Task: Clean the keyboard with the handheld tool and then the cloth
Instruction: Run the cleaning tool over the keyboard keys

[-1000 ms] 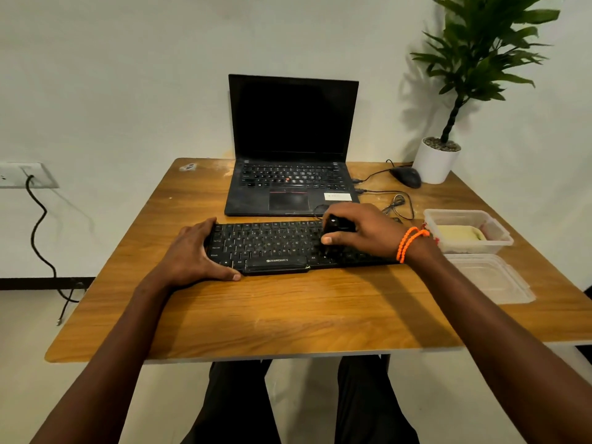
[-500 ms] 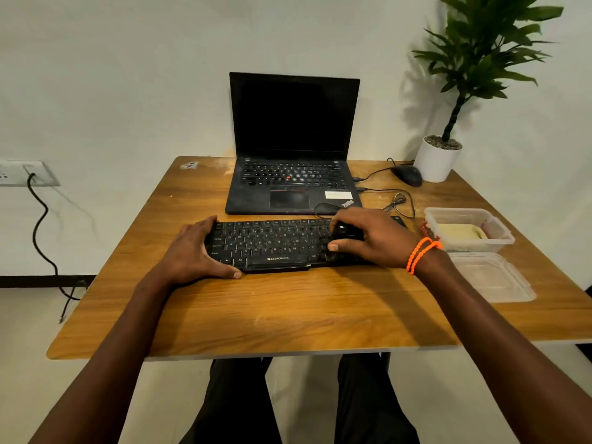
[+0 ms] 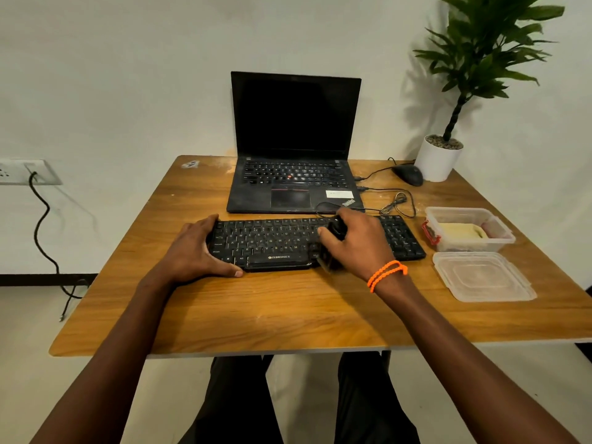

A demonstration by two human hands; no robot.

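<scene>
My right hand [image 3: 358, 241] grips the small black handheld brush [image 3: 336, 230], now nearer the flat black keyboard's [image 3: 275, 241] front edge; my left hand [image 3: 195, 251] still clasps its left end on the brown wooden table [image 3: 288, 309], against a white wall [image 3: 128, 75].

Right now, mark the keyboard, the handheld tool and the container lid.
keyboard [image 3: 272, 240]: head view, on the letter keys left of centre.
handheld tool [image 3: 336, 230]: head view, on its black body showing above the right hand's fingers.
container lid [image 3: 482, 277]: head view, on its flat centre.

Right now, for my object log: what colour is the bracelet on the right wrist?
Bright orange beads, looped twice around the wrist; the bracelet shows clearly in the head view.
</scene>
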